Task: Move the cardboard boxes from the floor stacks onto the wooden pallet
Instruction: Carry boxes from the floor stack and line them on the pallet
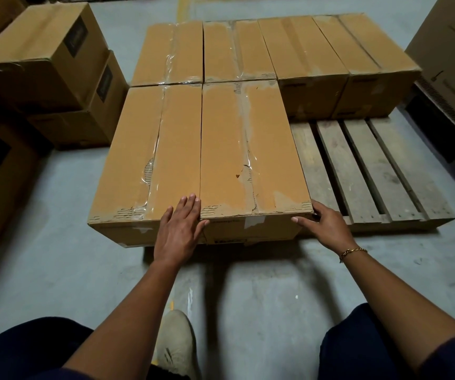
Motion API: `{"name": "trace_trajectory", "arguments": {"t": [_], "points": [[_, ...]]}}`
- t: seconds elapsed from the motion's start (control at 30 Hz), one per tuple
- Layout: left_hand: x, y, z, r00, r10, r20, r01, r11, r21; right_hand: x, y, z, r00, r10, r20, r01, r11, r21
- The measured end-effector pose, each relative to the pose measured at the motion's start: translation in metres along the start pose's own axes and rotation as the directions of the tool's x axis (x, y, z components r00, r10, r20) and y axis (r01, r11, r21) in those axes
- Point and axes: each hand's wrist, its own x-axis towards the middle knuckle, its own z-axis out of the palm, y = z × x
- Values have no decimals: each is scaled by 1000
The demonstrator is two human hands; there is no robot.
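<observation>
Fingers straight, left hand [179, 231] lay flat on the near left corner of the long tan taped cardboard box [251, 149]; right hand [327, 223] curled round its near right corner. Box sat on the grey slatted wooden pallet [371, 171], flush against a matching neighbour box [144, 154]. Probably squaring it; next, fetch from brown floor stacks [42, 58] left, path looked unobstructed.

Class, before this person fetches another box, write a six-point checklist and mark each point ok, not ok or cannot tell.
1. Front box flush against neighbouring box: ok.
2. Wooden pallet has bare slats for more: ok.
3. Left hand off the boxes: not ok, its fingers lie flat on top.
4. Right hand off: not ok, it holds the front box's right corner.
5. Floor stack has boxes to take: ok.
6. Front box's underside fully seated: cannot tell.
</observation>
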Motion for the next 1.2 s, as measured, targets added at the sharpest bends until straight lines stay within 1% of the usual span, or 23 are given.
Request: {"name": "trace_trajectory", "arguments": {"t": [0.17,0.33,0.5,0.67,0.83,0.93,1.07,1.2], "points": [[4,3,-16,1000,-10,27,11,999,-40,-4,-19,-12,991,61,117,-58,998,-28],[22,9,-61,999,-24,41,28,994,-108,-5,-64,-33,998,24,58,-13,983,-184],[36,5,-137,1000,-29,-3,28,998,-58,-7,-131,-58,993,-36,110,70,942,-329],[28,11,-231,996,-86,-19,84,993,-81,-24,-226,-89,985,-75,154,130,912,-389],[6,18,-334,979,-190,76,199,969,-147,-52,-326,-122,967,-112,230,196,903,-382],[-15,14,-398,966,-235,105,251,949,-191,-71,-386,-139,955,-137,261,227,906,-356],[-43,-6,-473,946,-301,120,322,916,-241,-90,-459,-152,939,-144,311,250,909,-333],[-51,-49,-535,931,-348,109,364,890,-275,-91,-533,-145,926,-168,338,276,911,-305]]}}
